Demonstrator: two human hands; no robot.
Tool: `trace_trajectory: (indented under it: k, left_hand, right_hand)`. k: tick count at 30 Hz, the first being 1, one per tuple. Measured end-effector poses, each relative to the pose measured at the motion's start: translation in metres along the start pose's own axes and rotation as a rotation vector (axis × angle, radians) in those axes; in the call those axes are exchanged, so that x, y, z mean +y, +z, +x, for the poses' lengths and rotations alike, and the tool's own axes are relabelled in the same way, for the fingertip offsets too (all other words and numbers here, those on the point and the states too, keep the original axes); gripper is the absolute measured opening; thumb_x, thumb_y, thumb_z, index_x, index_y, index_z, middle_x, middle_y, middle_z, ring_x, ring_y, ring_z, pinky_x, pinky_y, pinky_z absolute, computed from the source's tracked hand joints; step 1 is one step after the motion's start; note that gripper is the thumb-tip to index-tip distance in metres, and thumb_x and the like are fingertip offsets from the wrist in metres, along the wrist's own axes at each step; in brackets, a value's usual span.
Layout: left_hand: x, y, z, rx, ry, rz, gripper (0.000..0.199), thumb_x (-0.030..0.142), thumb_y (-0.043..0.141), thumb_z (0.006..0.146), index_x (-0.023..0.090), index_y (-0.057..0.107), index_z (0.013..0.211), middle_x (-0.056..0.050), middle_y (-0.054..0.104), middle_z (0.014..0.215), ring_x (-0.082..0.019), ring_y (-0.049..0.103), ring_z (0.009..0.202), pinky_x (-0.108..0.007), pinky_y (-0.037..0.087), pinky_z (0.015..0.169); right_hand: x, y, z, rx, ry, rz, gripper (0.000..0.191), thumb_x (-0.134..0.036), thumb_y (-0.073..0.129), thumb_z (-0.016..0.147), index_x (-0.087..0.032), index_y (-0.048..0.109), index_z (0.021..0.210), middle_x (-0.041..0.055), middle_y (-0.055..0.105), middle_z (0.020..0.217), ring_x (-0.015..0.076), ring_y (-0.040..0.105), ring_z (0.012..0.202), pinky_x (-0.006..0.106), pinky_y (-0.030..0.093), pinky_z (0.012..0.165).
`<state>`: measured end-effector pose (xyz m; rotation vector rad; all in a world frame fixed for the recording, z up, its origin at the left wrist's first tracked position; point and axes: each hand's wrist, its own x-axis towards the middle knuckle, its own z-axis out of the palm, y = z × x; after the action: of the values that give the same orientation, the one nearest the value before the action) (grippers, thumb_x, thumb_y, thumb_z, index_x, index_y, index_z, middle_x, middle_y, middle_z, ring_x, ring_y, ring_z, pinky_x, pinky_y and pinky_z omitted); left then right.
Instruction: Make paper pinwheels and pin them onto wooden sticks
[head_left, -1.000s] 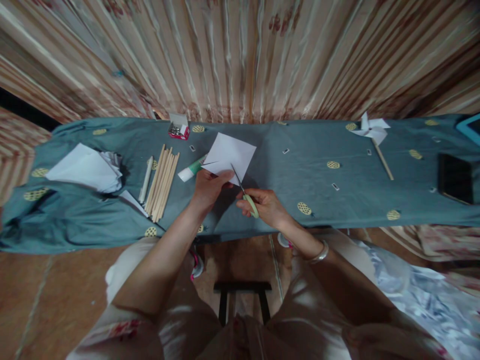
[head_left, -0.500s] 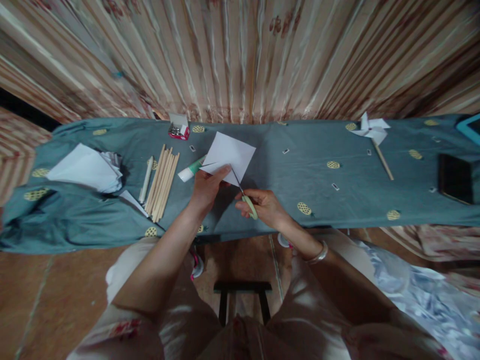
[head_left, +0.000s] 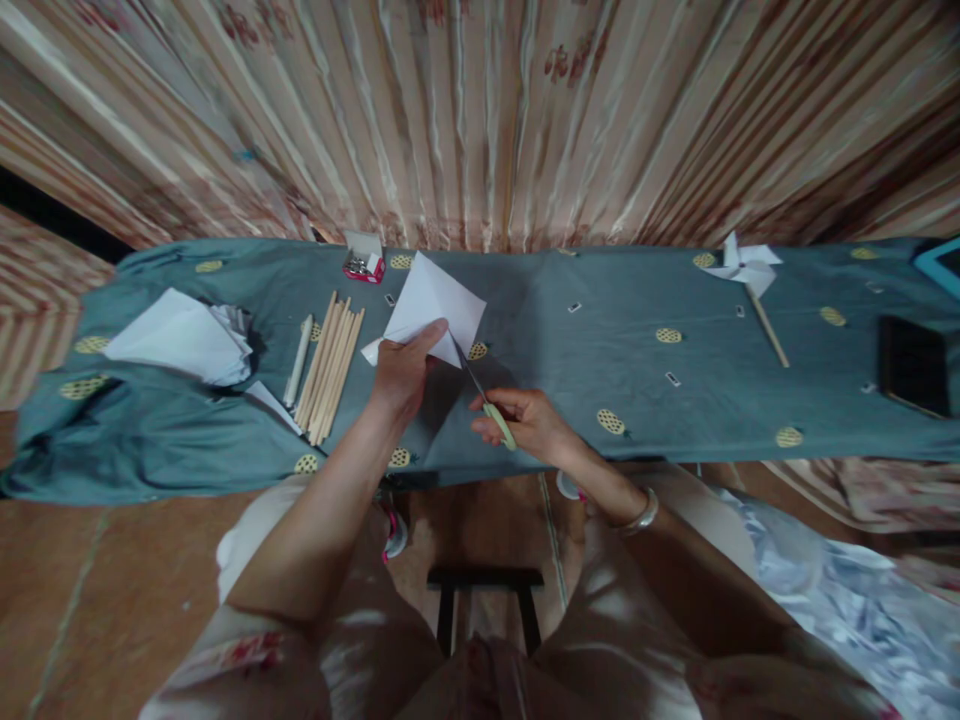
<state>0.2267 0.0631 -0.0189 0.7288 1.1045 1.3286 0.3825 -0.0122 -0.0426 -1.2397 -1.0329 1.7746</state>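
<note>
A white square sheet of paper (head_left: 439, 290) with slits cut from its corners is pinched in my left hand (head_left: 405, 370), thumb on top. My right hand (head_left: 525, 420) holds scissors (head_left: 498, 424) with pale green handles. Their blade tips reach the paper's lower corner, close to my left thumb. A glue tube visible half a second earlier is now hidden behind the paper and my left hand. Left of that hand lie several wooden sticks (head_left: 330, 370) side by side and a white pen-like tool (head_left: 298, 360).
A stack of white paper (head_left: 176, 335) lies at the left of the cloth-covered table (head_left: 555, 350). A small red box of metal pieces (head_left: 364, 265) stands at the back. At the right are a paper pinwheel on a stick (head_left: 750, 268) and a dark phone (head_left: 913, 365).
My left hand has moved the paper left and slightly turned it, away from the scissors. The blades now touch only near its lower corner. My right hand has barely moved.
</note>
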Motion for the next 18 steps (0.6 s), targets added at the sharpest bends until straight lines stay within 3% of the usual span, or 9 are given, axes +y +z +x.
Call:
trace_trajectory:
  k: [7,14,18]
  left_hand:
    - [0.005,-0.002,0.005,-0.041,0.081,-0.013,0.038,0.031,0.086,0.055,0.017,0.070,0.086,-0.005,0.074,0.090,-0.022,0.071,0.091,-0.034,0.058,0.081]
    - [0.013,-0.004,0.009,0.013,0.096,-0.025,0.037,0.031,0.087,0.051,0.017,0.069,0.080,-0.005,0.075,0.088,-0.025,0.071,0.095,-0.034,0.058,0.079]
    - [0.013,-0.005,0.007,-0.013,0.108,-0.001,0.033,0.030,0.086,0.052,0.017,0.070,0.078,-0.005,0.075,0.087,-0.024,0.071,0.092,-0.033,0.057,0.081]
  right_hand:
    - [0.000,-0.004,-0.002,-0.015,-0.022,-0.058,0.045,-0.050,0.088,0.056,-0.018,0.068,0.080,-0.0056,0.062,0.057,0.0085,0.059,0.052,0.020,0.046,0.051]
    - [-0.005,-0.006,-0.004,-0.028,0.019,-0.037,0.048,-0.053,0.088,0.052,-0.018,0.067,0.079,-0.0053,0.063,0.056,0.0085,0.059,0.050,0.020,0.047,0.050]
    - [-0.013,-0.011,-0.003,-0.003,-0.015,-0.022,0.050,-0.057,0.086,0.054,-0.018,0.066,0.078,-0.0046,0.063,0.056,0.0078,0.057,0.050,0.021,0.046,0.051]
